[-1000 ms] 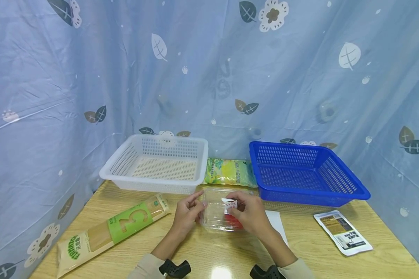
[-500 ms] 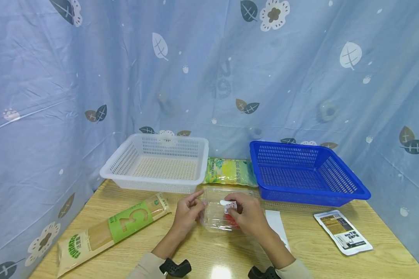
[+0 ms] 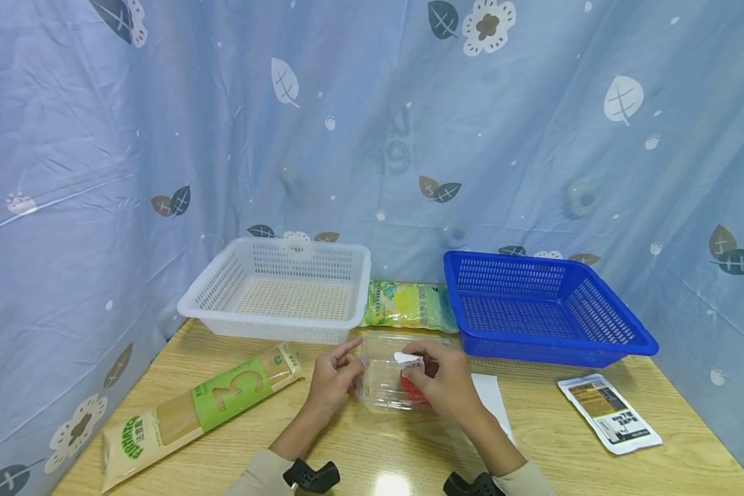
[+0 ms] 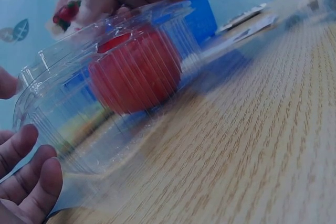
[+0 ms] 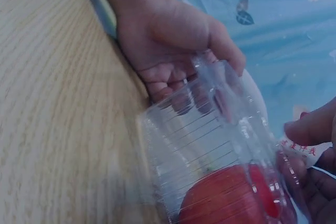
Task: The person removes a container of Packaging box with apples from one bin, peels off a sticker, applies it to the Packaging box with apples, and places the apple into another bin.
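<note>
A clear plastic clamshell box (image 3: 381,389) stands on the table with a smooth, round red fruit (image 4: 139,74) inside. My left hand (image 3: 333,375) holds the box by its left side, with the index finger stretched to the back corner and the other fingers against the wall. Over the right part of the lid, my right hand (image 3: 444,379) pinches a small white label (image 3: 407,358) between thumb and fingers. Red characters show on the label in the right wrist view, and a strawberry picture (image 4: 67,14) in the left wrist view. The label's far edge is curled up.
Behind the box lie a yellow-green packet (image 3: 409,306), a white basket (image 3: 273,324) and a blue basket (image 3: 552,348). A noodle packet (image 3: 204,410) is at left, a white pouch (image 3: 609,413) at right. White paper (image 3: 491,399) lies partly under my right forearm.
The label in my right hand has bent over, so less of its printed face shows in the head view. The box and my left hand stay in place.
</note>
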Demonstrator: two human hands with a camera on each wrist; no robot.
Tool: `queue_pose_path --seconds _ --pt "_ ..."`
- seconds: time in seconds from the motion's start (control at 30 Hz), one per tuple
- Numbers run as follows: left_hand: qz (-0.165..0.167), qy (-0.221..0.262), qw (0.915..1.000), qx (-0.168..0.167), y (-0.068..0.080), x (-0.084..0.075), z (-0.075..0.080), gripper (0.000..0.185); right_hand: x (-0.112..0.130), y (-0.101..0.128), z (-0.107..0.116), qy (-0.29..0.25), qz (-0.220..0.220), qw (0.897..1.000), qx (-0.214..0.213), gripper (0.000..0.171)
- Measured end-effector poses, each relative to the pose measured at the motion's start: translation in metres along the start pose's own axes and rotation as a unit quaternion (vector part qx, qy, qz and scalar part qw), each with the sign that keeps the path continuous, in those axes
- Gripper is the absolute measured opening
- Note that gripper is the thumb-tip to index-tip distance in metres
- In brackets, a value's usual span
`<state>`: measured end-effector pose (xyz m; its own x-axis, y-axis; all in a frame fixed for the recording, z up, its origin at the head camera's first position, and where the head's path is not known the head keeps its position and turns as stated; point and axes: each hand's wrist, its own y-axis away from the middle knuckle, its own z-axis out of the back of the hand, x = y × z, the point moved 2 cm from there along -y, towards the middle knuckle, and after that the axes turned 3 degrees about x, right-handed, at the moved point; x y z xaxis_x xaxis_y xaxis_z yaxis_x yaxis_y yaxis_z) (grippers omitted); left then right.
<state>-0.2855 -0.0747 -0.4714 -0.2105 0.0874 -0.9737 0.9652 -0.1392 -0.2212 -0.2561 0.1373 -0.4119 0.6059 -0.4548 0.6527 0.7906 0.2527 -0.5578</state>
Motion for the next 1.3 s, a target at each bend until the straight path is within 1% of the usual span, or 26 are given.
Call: queue_pose_path --seconds 0.07,0.13,0.27,0.5,0.77,1.0,1.2,1.3 --pt "0.001 0.000 1.0000 -0.002 -0.0002 0.0001 -0.0001 0.050 0.0001 -0.0004 0.0011 -0.016 -0.004 1.000 -0.001 0.032" --pt "0.000 -0.001 1.0000 -0.004 -0.0004 -0.0003 -0.0002 0.051 0.0006 -0.0012 0.0012 -0.019 -0.007 1.000 0.000 0.031" --pt "-0.003 -0.001 1.0000 -0.009 -0.0004 -0.0014 0.0002 0.051 0.0018 -0.0029 -0.0003 0.005 0.000 1.000 0.002 0.034" --pt "-0.002 -0.003 1.0000 -0.008 -0.0011 -0.0011 0.0015 0.050 0.0040 -0.0049 -0.0040 0.065 0.016 0.998 0.006 0.039" --pt "-0.004 -0.001 0.9999 -0.010 -0.0015 -0.0010 0.0014 0.050 0.0062 -0.0043 -0.0069 0.066 0.015 0.998 0.014 0.037" --pt "-0.004 0.001 1.0000 -0.003 -0.0014 -0.0001 -0.0003 0.050 0.0074 -0.0017 -0.0064 0.093 0.015 0.996 0.000 0.039" --pt "-0.002 0.002 1.0000 -0.004 -0.0013 0.0004 -0.0007 0.050 0.0081 -0.0003 -0.0064 0.117 0.036 0.993 -0.002 0.038" --pt "-0.001 0.003 1.0000 -0.003 -0.0002 0.0000 -0.0005 0.050 0.0076 -0.0001 -0.0062 0.104 0.029 0.994 0.001 0.039"
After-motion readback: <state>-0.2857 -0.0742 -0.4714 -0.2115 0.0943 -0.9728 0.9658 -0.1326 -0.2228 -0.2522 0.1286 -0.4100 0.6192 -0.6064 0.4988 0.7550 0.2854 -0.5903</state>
